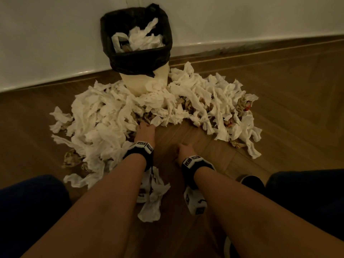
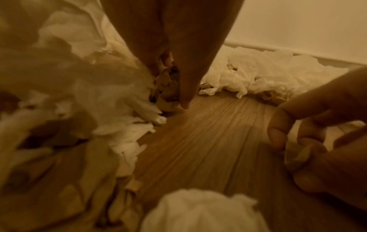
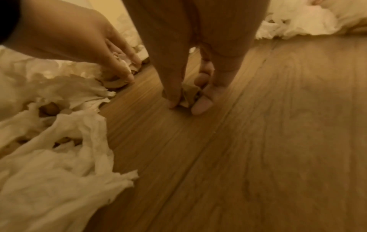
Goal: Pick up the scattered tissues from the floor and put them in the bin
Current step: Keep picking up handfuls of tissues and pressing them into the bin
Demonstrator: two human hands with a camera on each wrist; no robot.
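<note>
A big pile of white tissues (image 1: 115,116) is lying on the wooden floor (image 1: 279,101), curling like a half ring around the foot of the bin (image 1: 137,53). The pile is stretching from left to right, with its long side running along the wall (image 1: 242,17). The bin is standing upright against the wall, its open top facing up, with a black bag (image 1: 130,60) folded over its rim and some tissues already sitting inside.

The left hand (image 1: 145,131) is reaching down at the near edge of the pile, and its fingers (image 2: 186,87) are closing on a brown crumpled scrap (image 2: 166,92) there. The right hand (image 1: 183,149) is low over the bare floor, just beside the left one, and its fingers (image 3: 174,94) are pinching a small crumpled tissue piece (image 3: 188,95) against the boards.

Between the two sides of the pile, bare floor is showing in front of the hands, so there is open room there. More tissues are lying near the person's knees, and one loose tissue (image 1: 152,202) is sitting under the left arm. The right side of the floor is open too.
</note>
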